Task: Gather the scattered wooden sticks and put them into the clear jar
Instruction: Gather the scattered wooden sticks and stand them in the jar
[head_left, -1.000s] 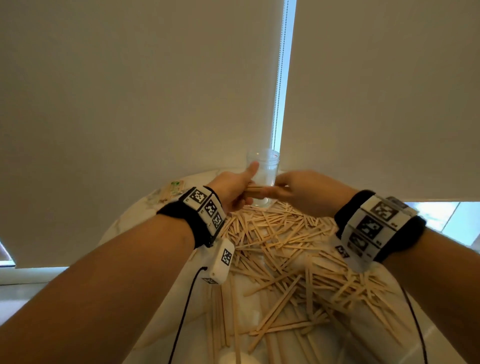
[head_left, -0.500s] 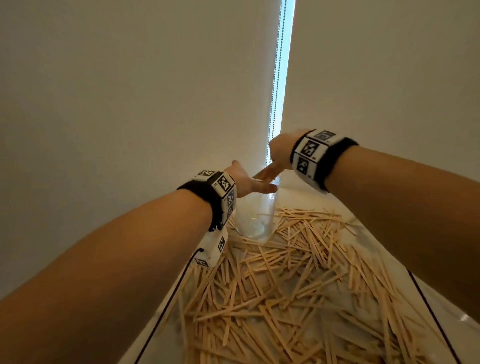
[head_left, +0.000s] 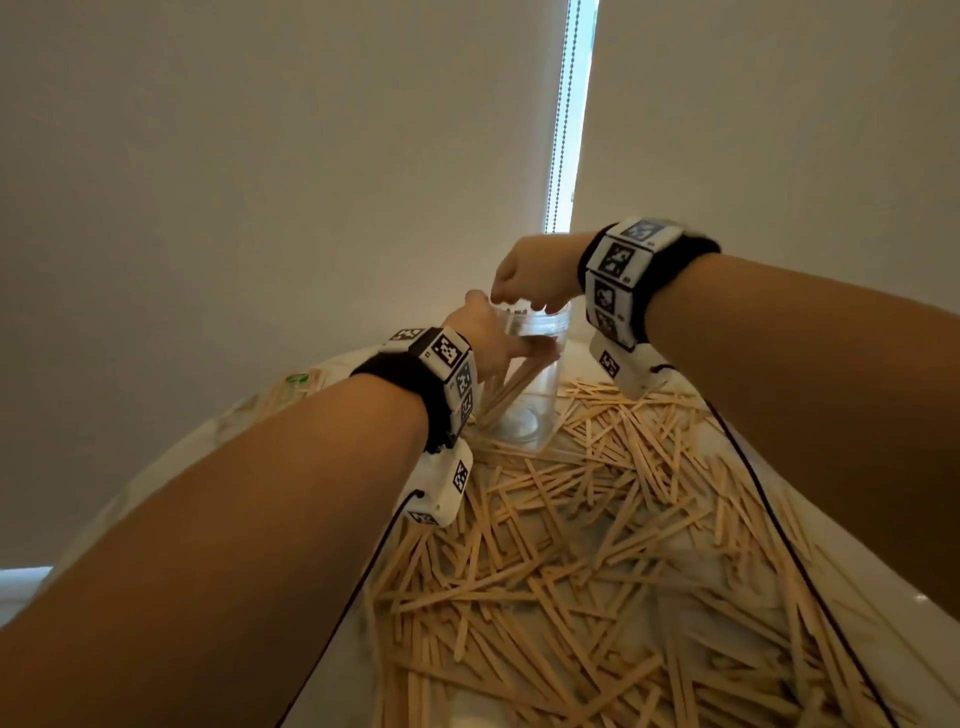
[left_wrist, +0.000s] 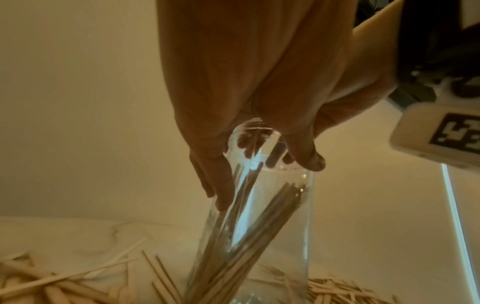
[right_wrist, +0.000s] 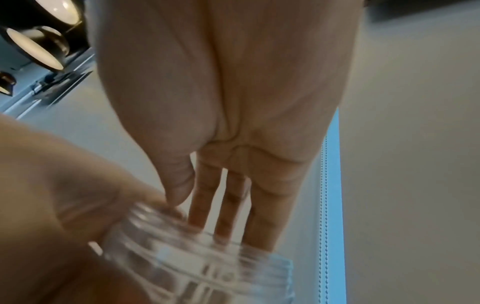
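Clear jar (head_left: 535, 374): upright on the table, straight ahead of both hands, between them; threaded neck open at the top; its base is ringed by loose sticks.
Left hand (head_left: 491, 338): wrapped round the jar's upper wall from the left; in the left wrist view the fingers (left_wrist: 218, 185) curl down the near side and the thumb (left_wrist: 306, 156) presses at the neck, so it grasps the jar.
Right hand (head_left: 535, 275): held directly above the jar mouth, palm down; in the right wrist view its fingers (right_wrist: 262, 216) reach straight down, tips at or just inside the rim, thumb beside them; they are extended and hold nothing.
Sticks in jar (left_wrist: 233, 246): a bundle of thin wooden sticks leaning slantwise inside, lower ends toward the left hand's side of the base, upper ends near the neck under the right fingertips.
Scattered wooden sticks (head_left: 597, 545): a broad loose heap below and behind both wrists, spreading from the jar's foot toward the person, crossing at all angles.
Table (head_left: 156, 483): pale marbled top, rounded edge showing left of the left forearm.
Wrist bands (head_left: 618, 280): black bands with black-and-white square markers on both wrists; a white camera unit and a black cable hang under each.
Roller blinds (head_left: 260, 182): two pale panels behind the hands, a bright gap and bead chain above the right hand.
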